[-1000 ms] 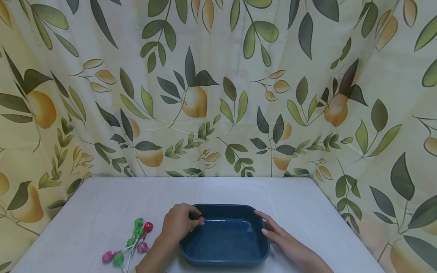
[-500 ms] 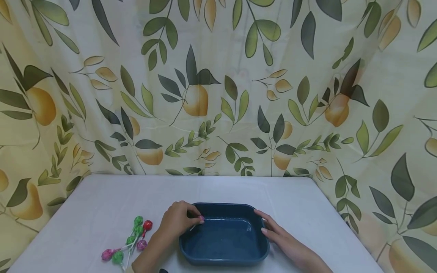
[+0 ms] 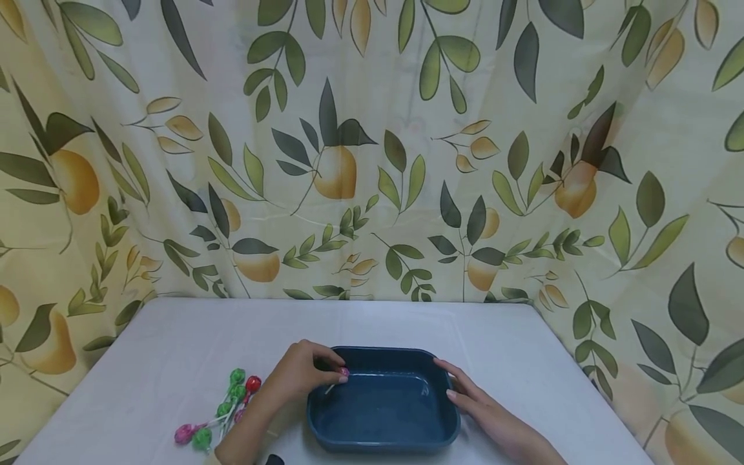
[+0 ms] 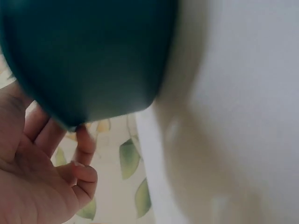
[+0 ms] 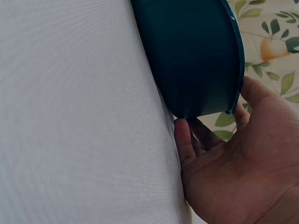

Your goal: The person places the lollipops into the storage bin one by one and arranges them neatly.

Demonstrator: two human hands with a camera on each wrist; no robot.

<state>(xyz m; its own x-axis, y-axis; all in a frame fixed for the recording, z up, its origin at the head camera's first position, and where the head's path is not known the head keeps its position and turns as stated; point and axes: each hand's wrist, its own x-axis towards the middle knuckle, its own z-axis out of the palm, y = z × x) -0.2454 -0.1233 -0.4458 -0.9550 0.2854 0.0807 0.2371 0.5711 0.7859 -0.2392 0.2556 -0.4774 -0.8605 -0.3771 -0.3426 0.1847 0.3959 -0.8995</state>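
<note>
In the head view my left hand (image 3: 299, 371) reaches over the back left corner of a dark blue rectangular baking dish (image 3: 383, 444). Thumb and fingertips pinch a pink-wrapped lollipop (image 3: 344, 371) inside the rim, its white stick slanting down toward the dish floor. My right hand (image 3: 479, 407) rests against the dish's right side with mostly straight fingers; in the right wrist view, that hand (image 5: 233, 154) touches the rim and lower wall. The left wrist view shows my left hand (image 4: 42, 168) beside the dish's outer wall (image 4: 93, 60); the lollipop is hidden there.
Left of the dish, several wrapped lollipops lie in a loose pile, including a red lollipop (image 3: 253, 384), a green lollipop (image 3: 201, 440) and a pink lollipop (image 3: 185, 433). A small black object (image 3: 275, 459) shows at the front edge. A leaf-patterned curtain (image 3: 372, 161) hangs behind the white table (image 3: 203, 329).
My left hand shifts only slightly at the dish corner, still pinching the lollipop, while its forearm swings a little left and covers part of the pile. My right hand and the dish stay put.
</note>
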